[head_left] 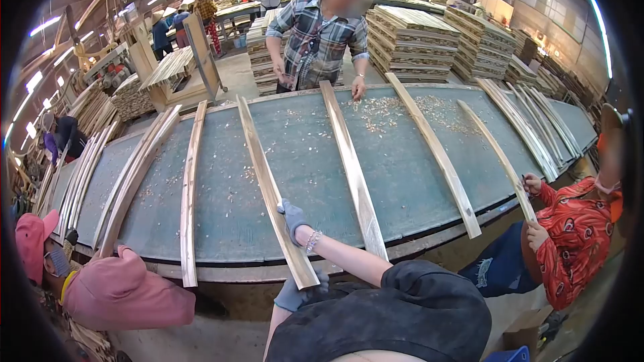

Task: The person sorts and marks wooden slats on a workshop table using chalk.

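A long wooden plank (265, 154) slants across the table from the far side, its near end jutting over the front edge toward me. My left hand (295, 295), in a grey glove, is closed around that near end from below; some of its fingers are hidden under the wood. Farther up, my right hand (293, 220), also grey-gloved and with a bracelet at the wrist, grips the plank's right edge. Single planks lie on either side: one to the left (192, 188) and a wider one to the right (352, 167).
Wood chips (379, 115) litter the grey-green tabletop (308, 141). Across it stands a person in a plaid shirt (322, 40). A person in pink (127, 288) is at my left; one in red (577, 228) handles a narrow strip (500, 154) at my right. Stacked boards (412, 43) rise behind.
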A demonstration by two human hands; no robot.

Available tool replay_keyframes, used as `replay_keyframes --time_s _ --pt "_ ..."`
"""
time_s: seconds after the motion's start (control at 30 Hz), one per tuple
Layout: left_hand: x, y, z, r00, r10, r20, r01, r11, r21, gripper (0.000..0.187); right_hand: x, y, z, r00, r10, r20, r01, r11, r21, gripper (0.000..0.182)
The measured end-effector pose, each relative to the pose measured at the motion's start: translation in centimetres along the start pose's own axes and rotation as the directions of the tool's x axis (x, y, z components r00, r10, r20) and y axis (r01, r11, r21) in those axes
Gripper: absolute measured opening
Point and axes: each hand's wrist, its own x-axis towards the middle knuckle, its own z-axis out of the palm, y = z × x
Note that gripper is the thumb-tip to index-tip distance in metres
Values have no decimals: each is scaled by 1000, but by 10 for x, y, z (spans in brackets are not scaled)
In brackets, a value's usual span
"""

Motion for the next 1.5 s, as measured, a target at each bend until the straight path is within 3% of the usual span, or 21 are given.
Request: replay_keyframes --time_s 0.07,0.13,0.17,0.2,0.27,0.37,0.43,0.5,0.57,0.6,0.67,0.8,0.87,0.93,0.97,1.0,1.03,1.13,1.27,1.33,1.5 --pt "6 5 -3 983 -127 -132 101 976 -194 42 -1 11 -1 999 -54 1 54 997 60 34" --pt "14 9 -21 873 10 488 189 915 -356 54 3 23 -2 991 -104 -85 106 994 14 35" --pt "15 8 -27 821 60 567 180 916 -357 55 6 29 -4 988 -128 -81 125 991 -50 33" --pt "14 5 -34 820 58 569 182 916 -357 55 11 31 -7 988 -129 -83 125 991 -51 33" --pt "11 0 -46 992 96 77 -92 994 -58 53 18 38 -13 980 -196 18 196 971 -135 36" --pt "14 6 -59 951 -8 308 100 953 -286 53 6 15 -29 953 -286 104 302 928 -218 38" --pt "15 8 -71 940 -10 342 114 952 -285 53 4 -10 -52 909 -417 20 374 792 -482 38" --pt "9 14 -77 913 7 407 127 945 -302 53 36 -9 -91 771 -629 -94 428 622 -656 35" --pt "5 18 -85 910 10 415 128 944 -304 53 58 -15 -136 669 -715 -203 264 483 -835 35" --pt "4 20 -90 904 10 428 137 941 -310 53 59 -17 -155 465 -848 -255 144 357 -923 34" --pt "5 20 -102 921 9 389 100 961 -259 54 76 -4 -203 273 -940 -204 83 235 -969 32" --pt "19 6 -131 986 -11 167 17 999 -35 54 79 16 -245 663 -566 -490 -30 634 -773 36" --pt "31 -4 -152 977 -89 196 100 994 -49 46 106 58 -265 683 -661 -310 353 671 -652 35" --pt "45 -13 -176 988 -126 87 120 990 76 43 107 61 -260 772 -616 -155 430 686 -587 26" --pt "45 -17 -177 994 -110 26 108 991 75 41 108 61 -249 707 -677 -205 451 656 -605 28" --pt "46 -18 -178 994 -108 -26 110 991 79 39 107 61 -236 715 -587 -379 297 746 -596 34" --pt "46 -16 -178 994 -107 11 105 990 96 38 62 34 -193 631 -627 -458 123 663 -738 39" --pt "49 -10 -182 996 -86 -20 88 954 285 39 56 52 -160 673 -579 -460 -17 610 -792 40" --pt "63 -22 -198 955 82 -284 55 896 442 55 43 75 -122 688 -541 -484 13 676 -737 40" --pt "65 -27 -200 924 201 -325 3 846 533 58 33 80 -114 707 -567 -422 60 642 -764 38" --pt "51 -17 -181 914 186 -359 77 791 607 59 27 99 -89 732 -586 -347 173 653 -737 39"
